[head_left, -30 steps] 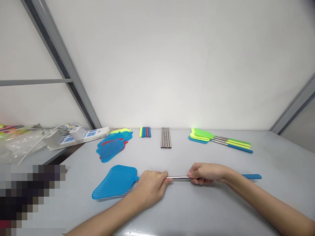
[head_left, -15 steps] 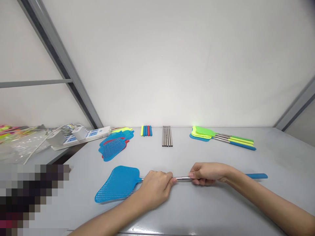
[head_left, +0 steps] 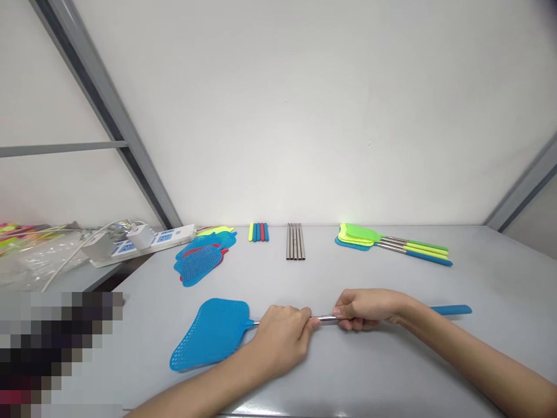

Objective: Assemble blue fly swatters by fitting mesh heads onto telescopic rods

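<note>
A blue fly swatter with a metal telescopic rod lies across the front of the table, its perforated head to the left. My left hand is closed around the rod near the head. Farther right, my right hand grips the same rod between thumb and fingers. A short stretch of bare metal shows between the two hands. The blue handle sticks out beyond my right wrist, which hides part of the rod.
Loose swatter heads lie at the back left. Several coloured grips and metal rods stand in rows near the wall. Assembled swatters are stacked back right. A power strip with plugs and plastic bags occupy the far left.
My left hand has shifted slightly right, with the swatter head, narrowing the bare stretch of rod between my hands. The head also sits a little lower. My right hand has barely moved.
</note>
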### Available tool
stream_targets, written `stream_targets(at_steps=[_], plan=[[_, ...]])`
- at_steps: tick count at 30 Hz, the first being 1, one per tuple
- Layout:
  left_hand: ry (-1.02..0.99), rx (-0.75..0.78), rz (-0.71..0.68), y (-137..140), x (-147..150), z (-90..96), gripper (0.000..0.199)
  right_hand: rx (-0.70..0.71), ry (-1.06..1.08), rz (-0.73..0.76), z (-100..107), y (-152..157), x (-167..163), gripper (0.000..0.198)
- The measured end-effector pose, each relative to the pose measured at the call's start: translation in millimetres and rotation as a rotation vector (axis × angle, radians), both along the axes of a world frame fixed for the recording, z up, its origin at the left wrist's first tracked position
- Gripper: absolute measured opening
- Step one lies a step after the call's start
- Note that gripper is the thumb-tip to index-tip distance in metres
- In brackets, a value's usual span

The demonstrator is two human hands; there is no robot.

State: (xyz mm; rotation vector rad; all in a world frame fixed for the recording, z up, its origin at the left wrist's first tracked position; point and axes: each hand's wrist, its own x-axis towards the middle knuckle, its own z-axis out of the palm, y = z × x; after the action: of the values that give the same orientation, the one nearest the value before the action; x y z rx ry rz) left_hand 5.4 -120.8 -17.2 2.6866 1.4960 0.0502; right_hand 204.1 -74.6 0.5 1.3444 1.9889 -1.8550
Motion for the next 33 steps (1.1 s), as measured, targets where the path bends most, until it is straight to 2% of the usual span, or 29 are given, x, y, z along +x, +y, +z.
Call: stream_targets(at_steps=[6,14,23,33], plan=[[-0.043,0.012,0.040,2,3,0.8,0.049,-0.003,0.049,0.020,-2,5,6,0.035],[-0.082,0.004,0.068,7,2,2.1,0.052,-0.117,0.123,0.012,-2,9,5,0.036],[-0.123,-0.007,0.070,10,-3,7.8,0.050,-0.122,0.180,0.056,-10,14,8,0.041],[-0.138,-0.057,0.116,11,-6,15.9,0.050,-0.084,0.189,0.059,-5,14,11,0.038]])
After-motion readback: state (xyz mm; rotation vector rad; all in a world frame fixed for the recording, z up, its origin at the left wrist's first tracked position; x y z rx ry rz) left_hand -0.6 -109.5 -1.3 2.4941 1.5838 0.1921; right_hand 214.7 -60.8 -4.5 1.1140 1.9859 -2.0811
